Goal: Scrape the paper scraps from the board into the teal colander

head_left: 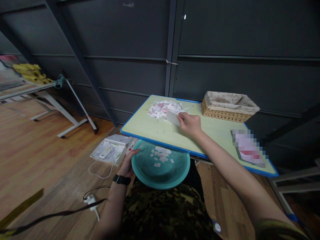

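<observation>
My right hand grips a flat white card and holds it on edge over the table. The card's far end meets a heap of small white and pinkish paper pieces. Below the table's front edge, my left hand is wrapped round the left rim of a green plastic colander. Several square paper scraps lie inside the colander, mostly toward its far side. The colander sits at my lap, partly under the table edge.
A cloth-lined wicker basket stands at the table's back right. A blurred-out flat item lies at the right end. On the floor at left are an open white box, a power strip and cables. A dark panelled wall rises behind.
</observation>
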The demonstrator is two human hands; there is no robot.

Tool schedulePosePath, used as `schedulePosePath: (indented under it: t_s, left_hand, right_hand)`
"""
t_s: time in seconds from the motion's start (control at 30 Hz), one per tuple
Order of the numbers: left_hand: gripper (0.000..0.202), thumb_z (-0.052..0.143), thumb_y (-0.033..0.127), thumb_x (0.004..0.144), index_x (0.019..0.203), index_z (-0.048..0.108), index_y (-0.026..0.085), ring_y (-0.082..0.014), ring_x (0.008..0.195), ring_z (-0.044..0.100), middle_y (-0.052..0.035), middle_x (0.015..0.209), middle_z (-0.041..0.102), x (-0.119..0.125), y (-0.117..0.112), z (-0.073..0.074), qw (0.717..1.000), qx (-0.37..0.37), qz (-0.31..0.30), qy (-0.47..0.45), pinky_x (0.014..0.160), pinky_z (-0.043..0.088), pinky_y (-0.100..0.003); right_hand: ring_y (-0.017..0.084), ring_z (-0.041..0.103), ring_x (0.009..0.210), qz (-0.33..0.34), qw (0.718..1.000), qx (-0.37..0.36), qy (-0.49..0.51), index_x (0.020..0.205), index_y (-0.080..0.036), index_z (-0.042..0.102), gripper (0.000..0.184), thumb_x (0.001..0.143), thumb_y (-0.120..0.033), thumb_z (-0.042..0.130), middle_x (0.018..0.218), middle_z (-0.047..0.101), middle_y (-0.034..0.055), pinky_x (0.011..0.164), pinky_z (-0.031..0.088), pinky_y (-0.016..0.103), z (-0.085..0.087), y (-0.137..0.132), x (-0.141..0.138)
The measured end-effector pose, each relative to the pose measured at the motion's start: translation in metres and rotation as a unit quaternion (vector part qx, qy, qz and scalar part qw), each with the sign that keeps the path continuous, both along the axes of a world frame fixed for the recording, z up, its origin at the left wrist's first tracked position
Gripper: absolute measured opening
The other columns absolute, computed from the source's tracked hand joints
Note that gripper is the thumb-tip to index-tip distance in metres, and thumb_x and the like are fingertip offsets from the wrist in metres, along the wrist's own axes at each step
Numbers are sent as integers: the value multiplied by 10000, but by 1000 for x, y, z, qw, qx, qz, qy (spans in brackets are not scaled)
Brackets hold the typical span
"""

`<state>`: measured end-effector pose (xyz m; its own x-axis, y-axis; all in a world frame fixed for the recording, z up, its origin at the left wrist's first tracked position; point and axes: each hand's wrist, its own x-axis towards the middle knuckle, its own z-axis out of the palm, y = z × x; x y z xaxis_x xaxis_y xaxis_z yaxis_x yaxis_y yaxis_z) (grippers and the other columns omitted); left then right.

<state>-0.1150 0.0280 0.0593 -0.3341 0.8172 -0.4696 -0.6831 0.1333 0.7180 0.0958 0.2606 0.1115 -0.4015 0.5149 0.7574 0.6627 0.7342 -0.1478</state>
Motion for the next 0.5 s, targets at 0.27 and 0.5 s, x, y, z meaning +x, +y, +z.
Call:
schedulePosePath:
  t_s: [0.27,0.5]
  left_hand:
    - [148,704,225,704,817,739,136,-308,860,742,-97,803,802,1,0,1,1000,9,-11,14,763,593,-382]
    - [157,718,236,688,801,730,129,-313,866,741,-98,798,799,0,0,-3,1000,8,-6,12,770,590,-385]
  right_hand:
    - [226,719,714,17,999,-14,32,949,-193,727,267,884,-343,516,848,776,86,650,477,298,3,-2,2]
    - [218,726,736,36,997,-14,61,924,-197,723,261,876,-353,520,887,778,86,653,497,294,5,-3,3]
